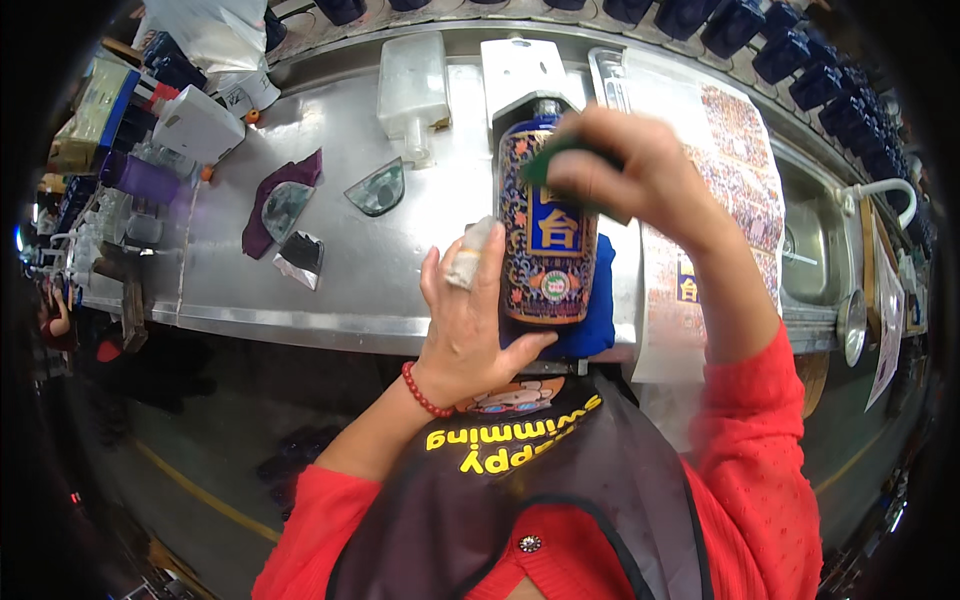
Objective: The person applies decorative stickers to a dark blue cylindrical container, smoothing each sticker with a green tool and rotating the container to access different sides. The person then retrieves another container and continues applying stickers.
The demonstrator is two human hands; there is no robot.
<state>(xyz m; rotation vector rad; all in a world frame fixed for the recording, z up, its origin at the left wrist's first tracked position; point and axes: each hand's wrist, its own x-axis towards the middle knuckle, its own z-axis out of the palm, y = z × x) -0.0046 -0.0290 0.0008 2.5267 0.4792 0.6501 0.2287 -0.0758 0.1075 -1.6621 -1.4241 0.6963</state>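
Note:
A blue bottle (552,262) with an ornate floral label lies in front of me, its neck pointing away. My left hand (462,320) holds its lower left side, with the fingers along the edge and the thumb at the base. A whitish wrap (470,262) covers one of the fingers. Over the bottle's upper part, my right hand (625,170) grips a flat dark green piece (540,163) pressed to the label; motion smears it a little. Blue cloth (600,310) sits beneath the bottle's right side. Behind its neck is a grey angular holder (510,108).
Printed label sheets (715,190) lie right, by a sink (815,240). To the left are a dark green curved piece (376,187), a purple cloth (262,205) and a white box (200,125). A clear bottle (412,85) stands farther back. Dark blue bottles (735,25) line the far edge.

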